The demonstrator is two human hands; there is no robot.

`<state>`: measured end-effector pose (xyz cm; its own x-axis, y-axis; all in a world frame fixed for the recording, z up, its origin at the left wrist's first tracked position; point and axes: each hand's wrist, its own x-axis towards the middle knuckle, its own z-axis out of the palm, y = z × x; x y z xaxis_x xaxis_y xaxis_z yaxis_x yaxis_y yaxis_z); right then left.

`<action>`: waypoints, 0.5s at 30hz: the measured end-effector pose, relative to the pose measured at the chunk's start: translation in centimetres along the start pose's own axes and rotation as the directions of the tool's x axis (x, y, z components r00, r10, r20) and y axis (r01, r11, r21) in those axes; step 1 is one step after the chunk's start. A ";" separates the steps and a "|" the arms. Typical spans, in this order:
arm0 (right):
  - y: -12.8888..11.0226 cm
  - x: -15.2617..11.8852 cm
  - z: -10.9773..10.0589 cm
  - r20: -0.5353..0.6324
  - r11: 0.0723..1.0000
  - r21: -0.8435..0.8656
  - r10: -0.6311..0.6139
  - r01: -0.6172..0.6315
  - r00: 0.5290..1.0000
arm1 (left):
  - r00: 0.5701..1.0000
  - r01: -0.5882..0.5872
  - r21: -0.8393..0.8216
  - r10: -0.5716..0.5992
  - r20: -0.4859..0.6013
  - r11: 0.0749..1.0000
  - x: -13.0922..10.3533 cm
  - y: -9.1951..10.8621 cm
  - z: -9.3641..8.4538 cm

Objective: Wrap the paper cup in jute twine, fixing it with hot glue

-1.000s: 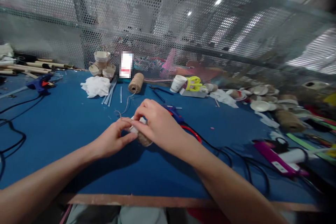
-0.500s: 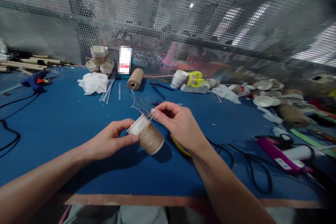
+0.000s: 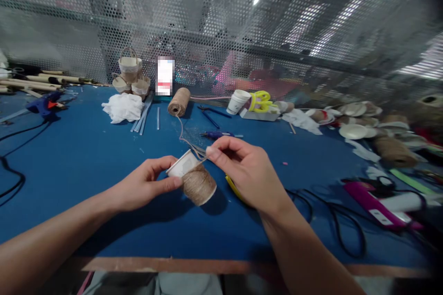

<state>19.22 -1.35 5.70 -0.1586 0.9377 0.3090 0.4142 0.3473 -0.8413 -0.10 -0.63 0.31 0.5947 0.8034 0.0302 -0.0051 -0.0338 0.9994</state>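
Observation:
My left hand grips a white paper cup near its rim, with the cup tilted above the table. Brown twine is wound around the cup's lower part; a white band shows toward the rim. Between thumb and fingertips, my right hand pinches a strand of twine just right of the cup. From there the strand runs back to a twine spool lying on its side. Behind the right hand lies a blue-handled tool. Yellow handles show partly beneath that hand.
Twine-covered cups stack at the back left beside white tissue. A blue glue gun lies left, a purple one right with its black cord. Pliers, a paper cup stack and yellow scissors sit behind.
My right hand has moved slightly right, drawing the pinched twine away from the cup. My left hand and the cup stay nearly in place.

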 end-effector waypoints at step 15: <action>1.3 0.4 0.1 0.047 0.994 0.049 0.099 -0.101 0.994 | 0.997 -0.081 0.062 0.081 0.001 0.995 -0.1 0.6 0.1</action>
<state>19.63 -0.48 4.70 -0.1588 0.9662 0.2031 0.3836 0.2500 -0.8890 -0.07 -0.81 0.88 0.5935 0.7972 0.1107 -0.0034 -0.1351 0.9908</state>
